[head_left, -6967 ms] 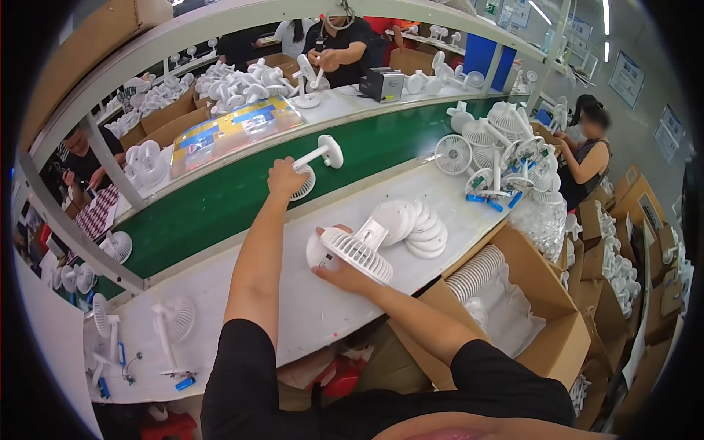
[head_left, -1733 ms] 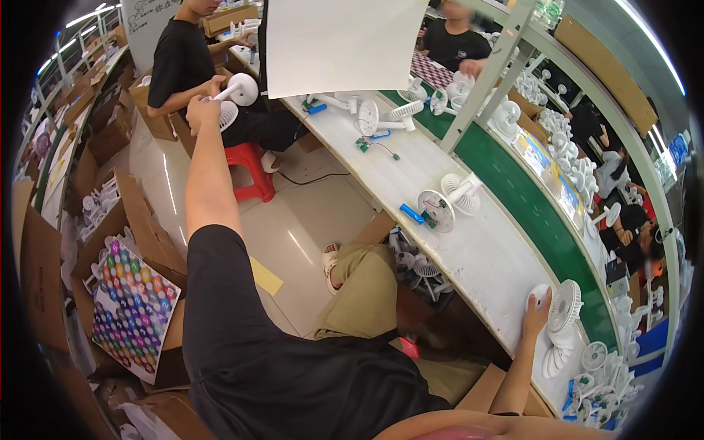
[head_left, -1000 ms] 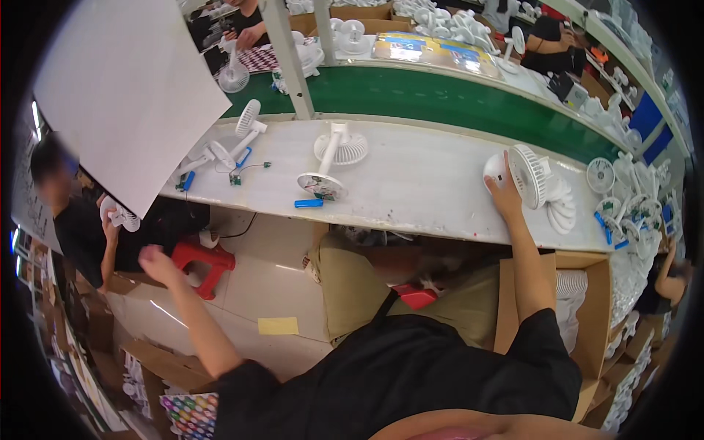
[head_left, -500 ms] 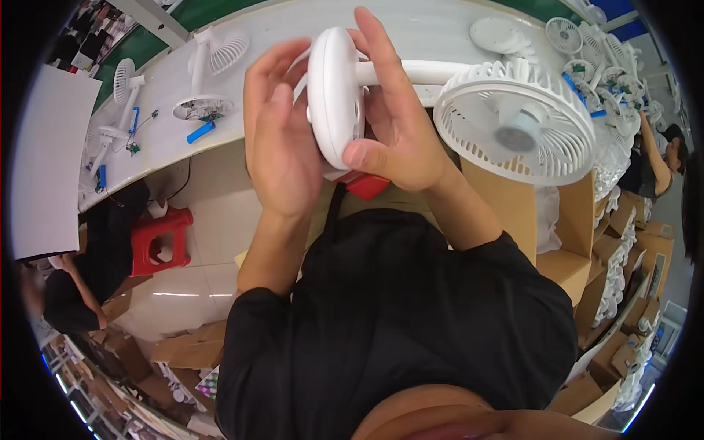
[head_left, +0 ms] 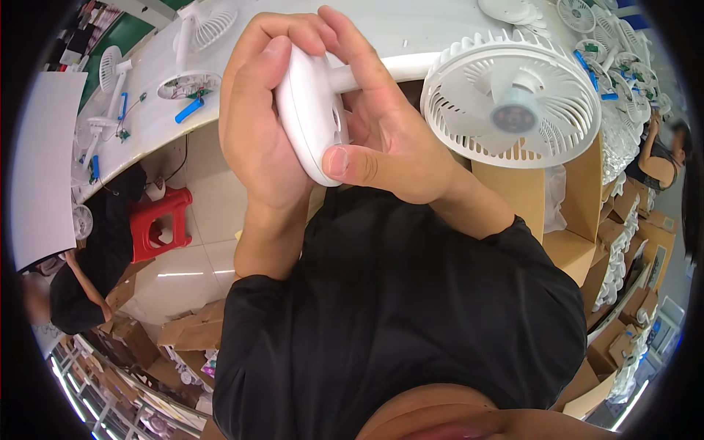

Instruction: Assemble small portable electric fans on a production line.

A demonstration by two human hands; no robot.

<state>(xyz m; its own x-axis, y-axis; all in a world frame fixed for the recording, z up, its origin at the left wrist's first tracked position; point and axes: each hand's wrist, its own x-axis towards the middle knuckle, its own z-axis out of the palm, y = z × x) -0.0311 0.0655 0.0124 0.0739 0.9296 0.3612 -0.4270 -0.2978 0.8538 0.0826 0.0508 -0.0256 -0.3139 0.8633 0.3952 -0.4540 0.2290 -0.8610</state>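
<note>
A white desk fan [head_left: 312, 121] lies sideways in the air between my two hands, its round base turned on edge. My left hand [head_left: 253, 117] wraps the base's underside, fingers curled over its upper rim. On the other side my right hand [head_left: 396, 136] grips the base near the neck, with the thumb pressed on the lower rim and the fingers stretched along the stem. The neck runs right to the round fan cage [head_left: 513, 106], which has see-through blades and a grey hub. My palms hide part of the base.
Partly assembled fans [head_left: 189, 84] with blue cylinders and small green boards stand on the white workbench [head_left: 154, 121]. White discs [head_left: 510, 10] are stacked at the back right. Open cardboard boxes [head_left: 572, 220] stand at right. A red stool [head_left: 161, 224] and a co-worker [head_left: 84, 290] are at left.
The fan base has tilted and shifted slightly left and down in my hands. My left fingers have curled over its top edge. The cage has moved a little left and turned more face-on.
</note>
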